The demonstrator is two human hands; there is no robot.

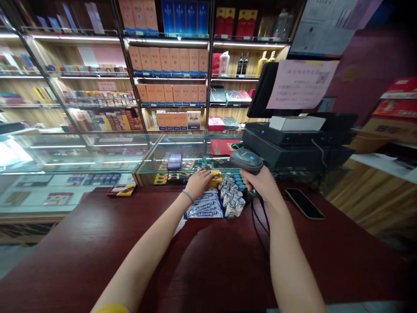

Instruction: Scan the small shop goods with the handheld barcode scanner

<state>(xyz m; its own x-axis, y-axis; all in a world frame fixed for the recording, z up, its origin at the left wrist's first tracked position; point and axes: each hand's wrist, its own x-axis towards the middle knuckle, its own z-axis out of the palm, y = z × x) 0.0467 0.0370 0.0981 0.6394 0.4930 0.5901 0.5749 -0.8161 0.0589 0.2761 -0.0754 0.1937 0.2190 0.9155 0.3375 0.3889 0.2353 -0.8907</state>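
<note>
My right hand [260,182] is wrapped round the handle of a dark grey barcode scanner [246,160], and its black cable hangs down to the table. My left hand [198,183] has its fingers stretched forward at the far end of a row of goods, against some yellow packets [215,179]. Below that hand lie blue and white wrapped bars [206,204] in a stack. Several small clear jars with silvery lids [232,198] stand in rows to the right of the bars. Teal-topped items behind the jars are partly hidden by the scanner.
On the dark red wooden table [140,261], a phone [304,203] lies at right and dark packets with yellow [121,190] lie at left. A glass display counter [156,152] borders the far side. The black till [293,145] with its monitor stands behind the scanner.
</note>
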